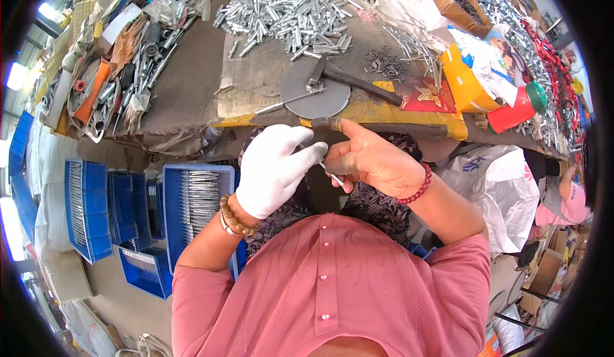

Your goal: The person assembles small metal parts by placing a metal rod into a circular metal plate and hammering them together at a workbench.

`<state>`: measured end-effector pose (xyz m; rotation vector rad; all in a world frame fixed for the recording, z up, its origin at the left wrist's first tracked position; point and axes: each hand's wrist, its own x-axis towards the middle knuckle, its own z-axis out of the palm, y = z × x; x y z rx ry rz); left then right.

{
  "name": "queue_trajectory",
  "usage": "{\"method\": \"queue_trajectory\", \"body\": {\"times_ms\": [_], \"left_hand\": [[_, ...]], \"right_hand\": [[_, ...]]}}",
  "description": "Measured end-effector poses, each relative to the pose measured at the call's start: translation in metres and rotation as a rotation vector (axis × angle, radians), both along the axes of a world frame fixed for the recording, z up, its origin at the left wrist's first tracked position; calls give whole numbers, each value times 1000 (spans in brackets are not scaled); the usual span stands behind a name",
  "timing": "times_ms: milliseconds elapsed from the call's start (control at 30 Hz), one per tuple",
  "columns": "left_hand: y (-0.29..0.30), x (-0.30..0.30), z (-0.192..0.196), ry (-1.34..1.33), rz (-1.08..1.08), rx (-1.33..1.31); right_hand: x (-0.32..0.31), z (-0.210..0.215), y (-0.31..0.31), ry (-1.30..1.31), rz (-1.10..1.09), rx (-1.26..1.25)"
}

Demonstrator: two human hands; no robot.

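Observation:
My left hand [272, 171], in a white glove, is closed with its fingertips pinching a thin, shiny metal rod [336, 180] over my lap. My bare right hand [377, 165] meets it from the other side, its lower fingers curled round the rod while the forefinger points up toward the table edge. Part of the rod is hidden by the fingers. Just beyond both hands, a round grey metal plate [329, 106] lies on the table. A hammer [361, 85] rests with its head on that plate, beside a slim metal rod [284, 103] that reaches past the plate's left edge.
A big pile of short silver tubes [288, 15] covers the table's far middle, with small dark pins [385, 64] to its right. Tools [137, 69] crowd the left. A yellow container [467, 82] and red bottle [515, 109] stand right. Blue bins [167, 194] of rods are at lower left.

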<state>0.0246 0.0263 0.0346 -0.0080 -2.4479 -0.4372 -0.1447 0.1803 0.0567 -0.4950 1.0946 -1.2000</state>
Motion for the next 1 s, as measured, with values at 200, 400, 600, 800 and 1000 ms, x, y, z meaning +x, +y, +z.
{"method": "queue_trajectory", "body": {"times_ms": [200, 400, 600, 800, 1000], "left_hand": [[-28, 9, -8, 86, 142, 282], [-63, -20, -19, 194, 360, 986], [-62, -32, -46, 280, 370, 743], [-61, -31, -51, 176, 397, 647], [-61, -32, -54, 205, 372, 485]], "right_hand": [[-8, 7, -4, 403, -39, -39], [-60, -19, -27, 1987, -433, -349], [-73, -36, -37, 1934, -241, -204], [-80, -41, -36, 1801, -286, -209], [-60, -14, -16, 1203, -456, -73]]}}
